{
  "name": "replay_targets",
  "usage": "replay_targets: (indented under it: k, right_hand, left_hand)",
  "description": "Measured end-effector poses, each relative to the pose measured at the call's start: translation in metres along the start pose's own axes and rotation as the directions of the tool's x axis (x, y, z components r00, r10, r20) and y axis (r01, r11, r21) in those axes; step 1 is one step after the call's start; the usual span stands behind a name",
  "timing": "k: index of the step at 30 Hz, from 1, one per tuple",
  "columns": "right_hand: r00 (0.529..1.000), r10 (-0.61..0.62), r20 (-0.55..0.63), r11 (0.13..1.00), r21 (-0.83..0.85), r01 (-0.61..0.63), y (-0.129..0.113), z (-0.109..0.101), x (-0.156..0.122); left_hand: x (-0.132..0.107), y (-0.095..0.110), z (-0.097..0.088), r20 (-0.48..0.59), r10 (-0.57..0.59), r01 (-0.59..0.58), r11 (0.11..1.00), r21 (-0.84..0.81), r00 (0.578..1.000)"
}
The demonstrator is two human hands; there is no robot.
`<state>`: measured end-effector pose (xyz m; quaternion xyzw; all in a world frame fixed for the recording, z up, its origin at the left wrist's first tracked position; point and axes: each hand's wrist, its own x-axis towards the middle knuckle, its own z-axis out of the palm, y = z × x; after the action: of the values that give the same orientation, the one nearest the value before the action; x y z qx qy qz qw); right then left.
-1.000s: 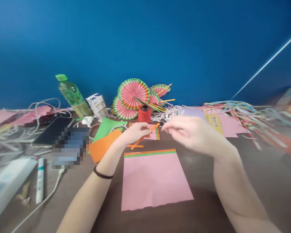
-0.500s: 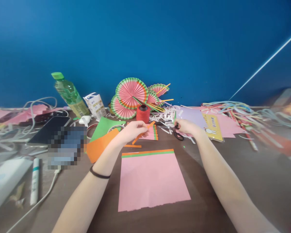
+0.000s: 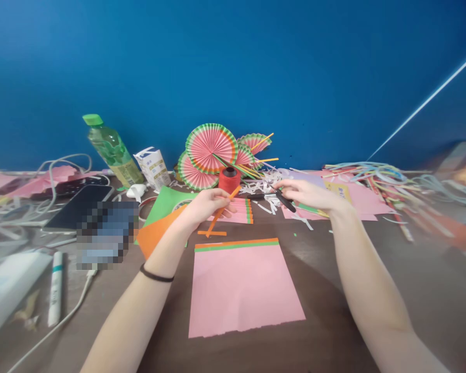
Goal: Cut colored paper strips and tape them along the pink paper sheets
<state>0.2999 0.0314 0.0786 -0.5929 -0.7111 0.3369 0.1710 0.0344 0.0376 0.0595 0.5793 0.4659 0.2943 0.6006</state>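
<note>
Between the thumb and fingers of my left hand (image 3: 207, 207) is a narrow orange paper strip (image 3: 216, 219), slanting down toward the table. My right hand (image 3: 305, 192) has black scissors (image 3: 285, 201) at its fingertips, their blades partly hidden among paper scraps. In front of both hands lies a pink paper sheet (image 3: 244, 290), with orange and green bands along its far edge and a ragged near edge. A second orange strip (image 3: 212, 233) rests just beyond that sheet. Behind my left hand, a pleated pink paper (image 3: 243, 211) with green and orange edging is partly covered.
Pleated paper fans (image 3: 212, 148) lean against the blue wall behind a red thread spool (image 3: 229, 180). A green bottle (image 3: 112, 150), a white carton (image 3: 153, 168) and a phone (image 3: 108, 233) stand or lie at left. At right is a heap of coloured strips (image 3: 373, 173).
My right hand has turned flatter, and the scissors now slant under its fingers. My left hand has shifted slightly left and its strip now points more steeply down.
</note>
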Motion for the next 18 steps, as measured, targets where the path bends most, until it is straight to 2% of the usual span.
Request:
replay_targets:
  k: [3,6,8,14,18]
  right_hand:
    - [0.995,-0.040,0.092,0.989,0.145,0.026,-0.004,0.000,-0.002]
    - [0.970,-0.089,0.224,0.974,0.222,0.038,-0.007,0.001,-0.004]
    - [0.956,-0.125,0.266,0.964,0.260,0.054,-0.010,0.004,-0.005]
    - [0.936,-0.108,0.336,0.985,0.161,0.056,-0.024,0.016,-0.005]
    - [0.919,-0.162,0.360,0.983,0.140,0.118,-0.029,0.023,-0.002]
  left_hand:
    - [0.000,0.001,0.000,-0.020,0.005,-0.005,1.000,-0.004,1.000]
    - [-0.001,0.002,0.000,-0.047,0.011,-0.011,1.000,0.004,0.999]
    - [-0.001,0.002,0.000,-0.057,0.019,-0.018,1.000,0.003,0.998]
    - [0.000,0.003,0.001,-0.045,0.054,-0.055,0.998,-0.022,0.998]
    - [0.000,0.003,0.003,-0.035,0.059,-0.060,0.998,-0.035,0.998]
